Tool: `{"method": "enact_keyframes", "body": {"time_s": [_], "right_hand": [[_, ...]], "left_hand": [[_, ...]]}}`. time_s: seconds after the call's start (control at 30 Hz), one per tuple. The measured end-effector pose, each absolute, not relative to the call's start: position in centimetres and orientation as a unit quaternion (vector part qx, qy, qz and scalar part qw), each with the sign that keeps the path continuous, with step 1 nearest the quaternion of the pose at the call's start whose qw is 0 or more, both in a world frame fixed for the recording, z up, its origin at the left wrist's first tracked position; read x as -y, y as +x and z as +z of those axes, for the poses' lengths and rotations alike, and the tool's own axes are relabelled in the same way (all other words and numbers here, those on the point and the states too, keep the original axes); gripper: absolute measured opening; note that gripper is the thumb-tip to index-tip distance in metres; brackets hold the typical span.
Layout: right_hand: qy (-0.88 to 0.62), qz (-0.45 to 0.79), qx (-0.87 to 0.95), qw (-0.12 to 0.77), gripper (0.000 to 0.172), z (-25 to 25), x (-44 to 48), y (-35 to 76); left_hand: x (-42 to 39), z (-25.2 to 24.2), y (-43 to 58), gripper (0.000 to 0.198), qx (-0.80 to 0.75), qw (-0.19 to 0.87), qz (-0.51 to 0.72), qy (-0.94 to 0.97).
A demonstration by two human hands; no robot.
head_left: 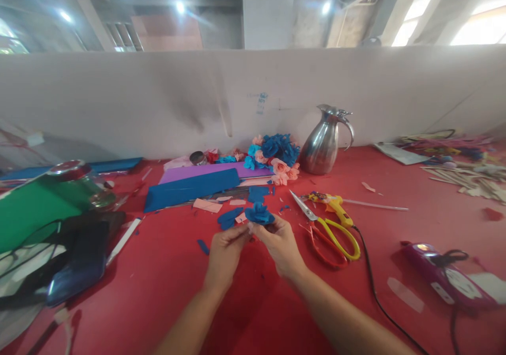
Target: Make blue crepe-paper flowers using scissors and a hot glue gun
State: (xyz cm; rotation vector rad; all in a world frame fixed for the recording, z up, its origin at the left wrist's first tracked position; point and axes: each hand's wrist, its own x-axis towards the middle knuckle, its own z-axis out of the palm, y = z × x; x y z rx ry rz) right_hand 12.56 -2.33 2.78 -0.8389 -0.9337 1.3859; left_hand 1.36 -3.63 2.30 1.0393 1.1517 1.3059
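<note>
A blue paper flower (259, 214) with layered petals is held up at the middle of the red table. My right hand (281, 243) is closed around its underside, thumb in front. My left hand (226, 247) is pinched at the flower's lower left, its fingertips meeting my right thumb; the flower's base is hidden by the fingers. Just behind lie cut blue paper petals (229, 218) and pink paper scraps (207, 205). To the right of my right hand rest scissors (330, 231) with yellow and red handles, blades apart, beside a yellow glue gun (336, 207).
A pile of blue and pink paper flowers (276, 155) sits by the wall near a metal jug (324, 141). Blue paper sheets (192, 189) lie behind my left hand. A purple power strip (446, 276) stands right, with a black cord (373, 281) nearby. A glass jar (85, 186) is left.
</note>
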Motion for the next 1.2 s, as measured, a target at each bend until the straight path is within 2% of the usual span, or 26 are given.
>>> {"method": "enact_keyframes", "body": {"time_s": [0.33, 0.57, 0.87, 1.07, 1.2], "right_hand": [[-0.351, 0.593, 0.436, 0.579, 0.022, 2.0, 2.0, 12.6], [-0.333, 0.582, 0.475, 0.571, 0.019, 1.8, 2.0, 12.8], [-0.370, 0.491, 0.547, 0.569, 0.013, 2.3, 2.3, 12.9], [-0.397, 0.414, 0.600, 0.557, 0.009, 2.6, 2.5, 13.3], [-0.398, 0.406, 0.606, 0.557, 0.008, 2.9, 2.7, 13.3]], "left_hand": [[3.3, 1.6, 1.0, 0.022, -0.502, 0.510, 0.547, 0.435], [3.1, 1.6, 0.9, 0.023, -0.451, 0.577, 0.557, 0.392], [2.9, 0.8, 0.4, 0.014, -0.434, 0.527, 0.582, 0.443], [2.8, 0.5, 0.3, 0.012, -0.420, 0.532, 0.577, 0.456], [2.9, 0.4, 0.4, 0.013, -0.413, 0.531, 0.581, 0.458]]}}
